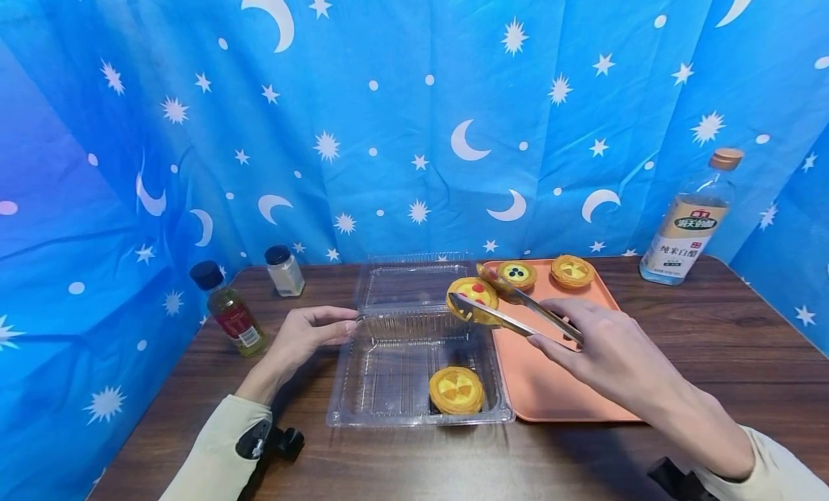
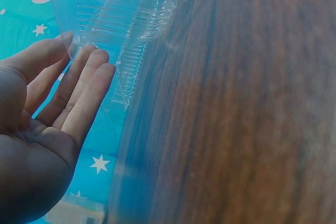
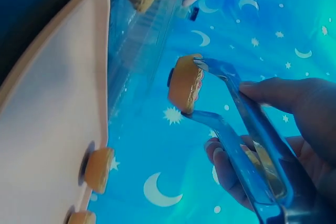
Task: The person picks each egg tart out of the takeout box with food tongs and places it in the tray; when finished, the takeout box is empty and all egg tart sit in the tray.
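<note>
At its left edge near the hinge, my left hand [image 1: 314, 339] pinches a clear plastic clamshell container [image 1: 385, 378], whose lid stands open at the back. One tart with orange wedges [image 1: 456, 390] sits in the container's front right corner. My right hand [image 1: 612, 350] grips metal tongs [image 1: 550, 317]. Between the tong tips is a tart with red fruit [image 1: 471, 291], raised above the container's back right side. In the right wrist view that tart [image 3: 182, 85] hangs edge-on between the tips of the tongs [image 3: 226, 135]. The left wrist view shows my fingertips [image 2: 102, 59] at the plastic corner.
An orange tray [image 1: 537, 393] lies right of the container, with a blueberry-topped tart [image 1: 518, 274] and another tart [image 1: 572, 271] at its back. A tall vinegar bottle [image 1: 689, 224] stands back right. A dark-capped bottle [image 1: 233, 314] and a small shaker jar [image 1: 285, 273] stand left.
</note>
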The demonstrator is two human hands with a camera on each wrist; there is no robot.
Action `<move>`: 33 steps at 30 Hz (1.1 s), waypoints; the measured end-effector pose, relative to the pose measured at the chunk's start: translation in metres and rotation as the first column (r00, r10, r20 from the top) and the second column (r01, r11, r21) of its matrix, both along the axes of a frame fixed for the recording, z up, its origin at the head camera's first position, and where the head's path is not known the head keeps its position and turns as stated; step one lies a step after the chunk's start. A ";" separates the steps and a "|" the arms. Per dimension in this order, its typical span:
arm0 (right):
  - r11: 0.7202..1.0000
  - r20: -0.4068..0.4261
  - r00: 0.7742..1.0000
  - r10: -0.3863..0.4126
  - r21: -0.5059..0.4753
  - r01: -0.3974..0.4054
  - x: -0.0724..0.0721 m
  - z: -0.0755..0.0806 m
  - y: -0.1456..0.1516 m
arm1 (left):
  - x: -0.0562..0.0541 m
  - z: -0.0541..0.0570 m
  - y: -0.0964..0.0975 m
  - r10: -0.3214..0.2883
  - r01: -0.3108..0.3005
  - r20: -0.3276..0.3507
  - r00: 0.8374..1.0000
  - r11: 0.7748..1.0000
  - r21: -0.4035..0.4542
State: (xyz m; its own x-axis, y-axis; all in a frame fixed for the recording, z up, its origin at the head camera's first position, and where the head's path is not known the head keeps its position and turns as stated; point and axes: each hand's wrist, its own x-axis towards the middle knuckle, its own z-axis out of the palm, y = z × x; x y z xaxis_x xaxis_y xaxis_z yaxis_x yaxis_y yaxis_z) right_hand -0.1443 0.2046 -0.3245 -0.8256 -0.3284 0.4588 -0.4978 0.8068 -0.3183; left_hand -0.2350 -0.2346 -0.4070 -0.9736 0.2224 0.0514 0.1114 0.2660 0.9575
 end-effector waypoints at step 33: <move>0.996 -0.040 0.995 -0.087 0.004 0.088 -0.020 -0.019 0.045 | 0.002 0.000 0.002 0.019 -0.019 0.005 1.000 1.000 0.001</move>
